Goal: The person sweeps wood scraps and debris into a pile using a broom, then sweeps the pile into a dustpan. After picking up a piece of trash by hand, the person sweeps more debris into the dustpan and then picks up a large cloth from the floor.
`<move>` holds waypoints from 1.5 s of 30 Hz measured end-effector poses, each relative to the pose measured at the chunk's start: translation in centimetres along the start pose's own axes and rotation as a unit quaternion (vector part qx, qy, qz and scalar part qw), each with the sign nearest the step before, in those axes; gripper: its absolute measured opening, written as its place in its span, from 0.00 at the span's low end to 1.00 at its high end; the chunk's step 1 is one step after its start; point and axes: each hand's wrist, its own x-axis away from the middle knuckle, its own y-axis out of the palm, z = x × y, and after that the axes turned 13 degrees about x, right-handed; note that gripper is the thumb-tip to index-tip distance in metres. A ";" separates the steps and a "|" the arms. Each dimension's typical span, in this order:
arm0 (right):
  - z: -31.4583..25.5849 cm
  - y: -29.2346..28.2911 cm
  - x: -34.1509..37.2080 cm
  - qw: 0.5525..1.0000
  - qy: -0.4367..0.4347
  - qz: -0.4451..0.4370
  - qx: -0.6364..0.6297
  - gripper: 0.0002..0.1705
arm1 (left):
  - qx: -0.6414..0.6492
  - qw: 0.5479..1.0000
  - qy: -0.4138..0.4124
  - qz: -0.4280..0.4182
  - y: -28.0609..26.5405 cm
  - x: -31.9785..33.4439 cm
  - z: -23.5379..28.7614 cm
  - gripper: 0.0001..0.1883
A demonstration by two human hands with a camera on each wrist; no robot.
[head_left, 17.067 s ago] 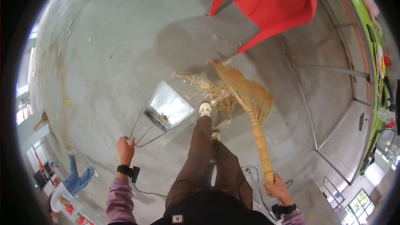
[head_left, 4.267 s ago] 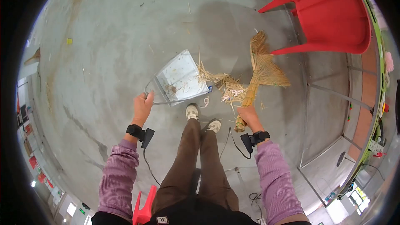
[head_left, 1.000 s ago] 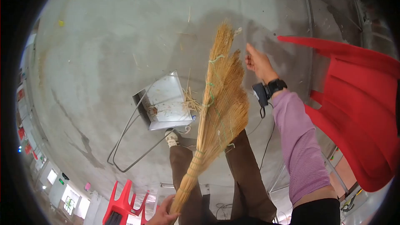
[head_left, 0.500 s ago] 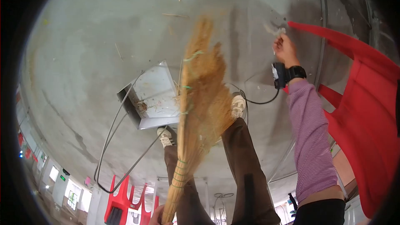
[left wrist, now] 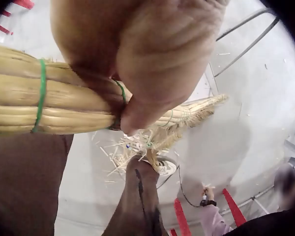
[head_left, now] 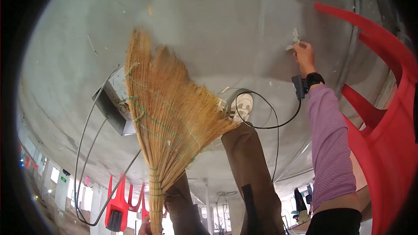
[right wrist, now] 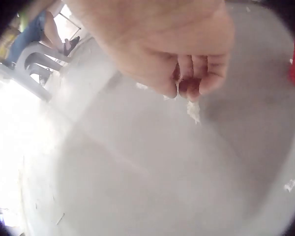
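Note:
My left hand [left wrist: 160, 59] grips the handle of a straw broom [head_left: 163, 113], its fingers wrapped round the bound stalks. In the head view only a little of that hand shows at the bottom edge. The broom's bristles fan upward over the floor, partly covering a metal dustpan [head_left: 109, 113] with a long wire handle. Off to the right, my right hand [head_left: 305, 56] pinches a ragged whitish scrap [head_left: 297, 36] between thumb and fingers. In the right wrist view the scrap [right wrist: 193, 112] hangs below the fingertips, over the grey floor.
A red plastic chair [head_left: 387, 139] stands close by my right arm. A black cable [head_left: 278, 126] loops from the right wrist past my shoe [head_left: 243, 105]. Loose straw [left wrist: 119, 155] lies on the floor by the broom, and another whitish scrap [right wrist: 290, 185] lies farther right.
The broom has passed from my right hand to my left, which held the dustpan's handle earlier. Lately the broom has swung left over the dustpan, and my right hand has taken up the whitish scrap.

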 end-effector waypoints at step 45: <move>-23.1 3.8 36.9 0.925 -0.222 -0.270 -0.150 0.13 | 0.053 0.994 0.067 -0.069 -1.6 -1.5 0.2 0.39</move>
